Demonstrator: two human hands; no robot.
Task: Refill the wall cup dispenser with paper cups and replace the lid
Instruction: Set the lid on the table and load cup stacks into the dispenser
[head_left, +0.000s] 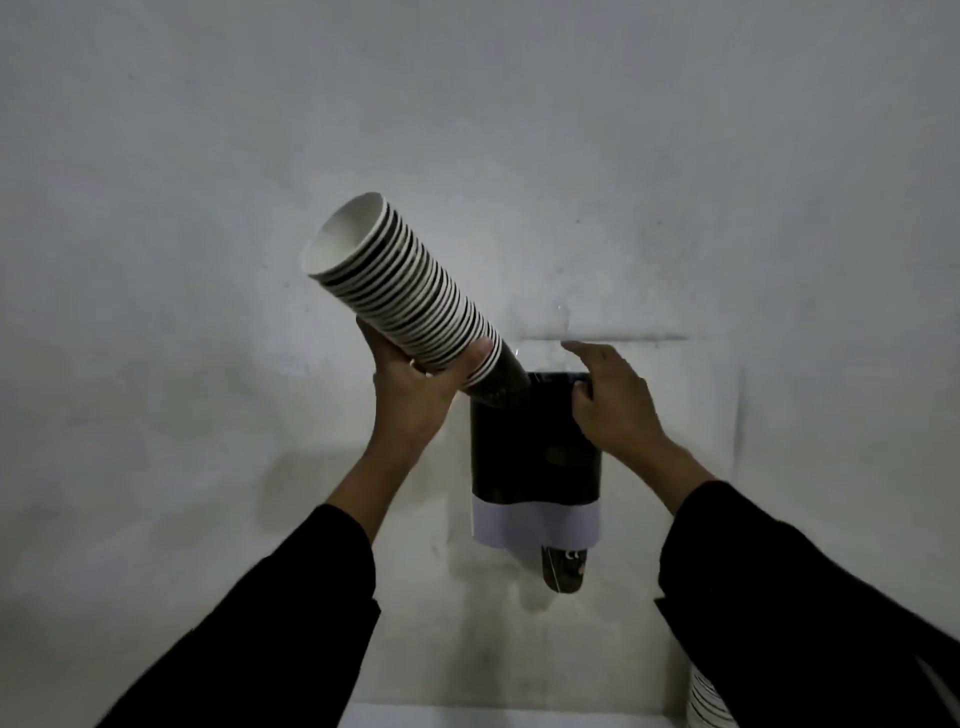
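A dark wall cup dispenser (524, 457) with a pale band near its bottom hangs on the white wall, its top open. One dark cup (563, 569) pokes out below it. My left hand (415, 395) grips a long stack of paper cups (400, 291), tilted up to the left, with the stack's dark bottom end at the dispenser's top opening. My right hand (613, 400) rests on the dispenser's upper right rim, forefinger raised. I see no lid.
Another stack of striped paper cups (704, 701) stands at the lower right, partly behind my right sleeve. A pale ledge (493, 717) runs along the bottom below the dispenser. A sheet of white paper backs the dispenser on the wall.
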